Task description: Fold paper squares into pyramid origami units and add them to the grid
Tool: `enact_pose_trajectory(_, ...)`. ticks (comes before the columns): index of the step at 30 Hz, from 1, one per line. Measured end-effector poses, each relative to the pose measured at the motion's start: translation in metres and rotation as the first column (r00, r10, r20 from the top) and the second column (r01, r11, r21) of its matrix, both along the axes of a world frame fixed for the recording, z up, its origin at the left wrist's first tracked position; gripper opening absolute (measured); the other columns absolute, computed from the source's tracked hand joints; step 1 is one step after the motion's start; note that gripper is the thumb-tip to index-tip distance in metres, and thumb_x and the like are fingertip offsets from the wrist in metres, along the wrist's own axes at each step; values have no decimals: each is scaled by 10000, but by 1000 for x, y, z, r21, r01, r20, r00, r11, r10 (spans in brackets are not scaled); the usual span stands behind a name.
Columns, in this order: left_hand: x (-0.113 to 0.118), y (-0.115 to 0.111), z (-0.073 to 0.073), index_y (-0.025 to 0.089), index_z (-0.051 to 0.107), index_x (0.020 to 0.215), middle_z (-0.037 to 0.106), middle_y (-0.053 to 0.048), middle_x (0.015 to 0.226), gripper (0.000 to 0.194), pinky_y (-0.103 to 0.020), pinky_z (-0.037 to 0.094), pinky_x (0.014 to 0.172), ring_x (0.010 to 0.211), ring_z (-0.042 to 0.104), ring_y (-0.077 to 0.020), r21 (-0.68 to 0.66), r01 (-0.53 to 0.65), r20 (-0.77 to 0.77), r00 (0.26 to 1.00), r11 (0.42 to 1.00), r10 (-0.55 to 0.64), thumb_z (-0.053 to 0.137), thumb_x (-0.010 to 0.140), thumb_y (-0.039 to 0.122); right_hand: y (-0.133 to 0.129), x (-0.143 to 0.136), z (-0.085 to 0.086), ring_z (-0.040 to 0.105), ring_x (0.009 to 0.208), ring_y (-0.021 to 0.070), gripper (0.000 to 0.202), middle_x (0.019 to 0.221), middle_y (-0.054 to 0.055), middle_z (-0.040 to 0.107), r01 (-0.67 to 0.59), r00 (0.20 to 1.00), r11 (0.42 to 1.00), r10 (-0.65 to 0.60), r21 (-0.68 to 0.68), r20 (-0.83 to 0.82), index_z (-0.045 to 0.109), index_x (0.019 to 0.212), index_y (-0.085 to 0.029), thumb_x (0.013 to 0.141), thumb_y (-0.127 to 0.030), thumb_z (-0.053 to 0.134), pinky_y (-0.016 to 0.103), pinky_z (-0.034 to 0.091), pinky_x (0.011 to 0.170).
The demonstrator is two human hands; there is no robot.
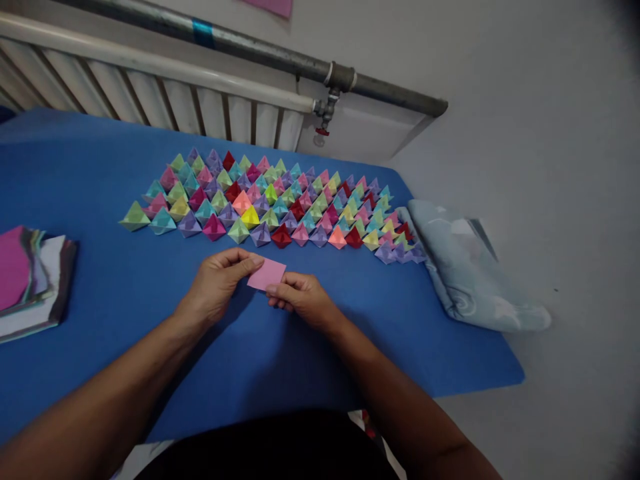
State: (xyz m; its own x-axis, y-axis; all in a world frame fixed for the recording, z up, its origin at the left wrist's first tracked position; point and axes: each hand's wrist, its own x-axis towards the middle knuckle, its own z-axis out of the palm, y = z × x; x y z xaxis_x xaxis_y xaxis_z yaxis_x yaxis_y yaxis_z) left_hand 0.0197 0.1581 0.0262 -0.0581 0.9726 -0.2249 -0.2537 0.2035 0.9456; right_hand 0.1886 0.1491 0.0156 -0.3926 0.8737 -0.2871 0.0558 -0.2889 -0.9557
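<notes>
A small pink square of paper [267, 273] is held up between my two hands over the blue table. My left hand [220, 279] pinches its upper left corner, with the thumb lying on top. At its lower right edge my right hand [303, 297] grips it between thumb and curled fingers. Just beyond my hands stand several rows of small folded paper boats [261, 233] in green, purple, pink, red, teal and yellow.
On the left, a stack of coloured paper [37, 280] lies on the blue table [210, 393]. A folded pale blue patterned cloth [465, 280] sits at the right edge. Behind the table are a white radiator [175, 100], a metal pipe [270, 63] and a red-handled valve [323, 131].
</notes>
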Motion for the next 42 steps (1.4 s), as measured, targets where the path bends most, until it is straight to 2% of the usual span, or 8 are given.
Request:
enact_pose_trajectory(8, -1, 6, -5, 159, 706, 631, 666, 5, 627, 288, -248, 430, 611, 599, 560, -110, -9, -24, 51, 998, 1000, 24, 901, 524, 342, -3, -2, -4, 494, 565, 72, 282, 684, -20, 653, -6, 999, 1000, 7, 20, -35, 628, 723, -184, 752, -453, 708, 205, 356, 520)
enact_pose_trajectory(13, -2, 6, -3, 161, 702, 614, 657, 9, 611, 271, -236, 420, 599, 582, 550, -98, -14, 0, 33, 999, 1000, 0, 885, 532, 344, -3, -4, -3, 476, 525, 66, 274, 626, -33, 613, 27, 1000, 999, -27, -20, -2, 616, 688, -184, 740, -434, 715, 204, 347, 495)
enact_pose_trajectory(20, 0, -1, 1, 184, 720, 623, 652, -5, 598, 238, -255, 412, 553, 562, 542, -123, 29, 82, -107, 991, 996, -79, 838, 594, 389, 3, -2, 0, 484, 445, 59, 311, 643, -69, 608, 95, 994, 995, -97, -40, -56, 619, 814, -200, 676, -434, 770, 216, 346, 450)
enact_pose_trajectory(25, 1, -2, 0, 194, 722, 611, 642, -7, 593, 219, -262, 399, 548, 560, 523, -126, 32, 141, -190, 973, 989, -133, 815, 614, 393, 3, -4, -2, 449, 435, 55, 244, 561, -76, 574, 88, 996, 996, -88, 7, 25, 597, 706, -199, 677, -391, 746, 207, 316, 448)
enact_pose_trajectory(29, -1, -1, 0, 196, 728, 644, 658, -11, 634, 238, -258, 417, 570, 585, 541, -126, 9, 188, -159, 970, 982, -184, 825, 627, 413, 2, -4, -1, 424, 439, 57, 224, 524, -71, 538, 75, 996, 997, -77, 28, 54, 587, 629, -198, 696, -378, 703, 211, 303, 450)
enact_pose_trajectory(33, -3, -1, 1, 199, 750, 713, 678, -32, 674, 299, -278, 467, 600, 616, 587, -155, -21, 223, -160, 961, 974, -224, 831, 644, 478, 3, -3, 0, 408, 449, 60, 275, 514, -75, 515, 177, 984, 984, -177, 29, -5, 577, 633, -203, 677, -437, 713, 215, 314, 462)
enact_pose_trajectory(37, -5, 0, 3, 193, 718, 625, 677, -36, 649, 315, -299, 512, 615, 604, 620, -170, -88, 284, -171, 940, 955, -295, 871, 571, 463, 5, -2, -1, 396, 440, 58, 315, 501, -80, 505, 238, 971, 971, -236, 39, -36, 566, 633, -204, 655, -474, 727, 213, 315, 452)
enact_pose_trajectory(42, -9, 1, 8, 202, 702, 567, 674, -43, 574, 291, -303, 514, 601, 556, 617, -169, -76, 377, -208, 899, 923, -384, 845, 596, 454, 6, 0, -3, 448, 439, 61, 280, 546, -70, 555, 175, 984, 985, -175, 10, -31, 584, 687, -199, 683, -440, 726, 208, 323, 433)
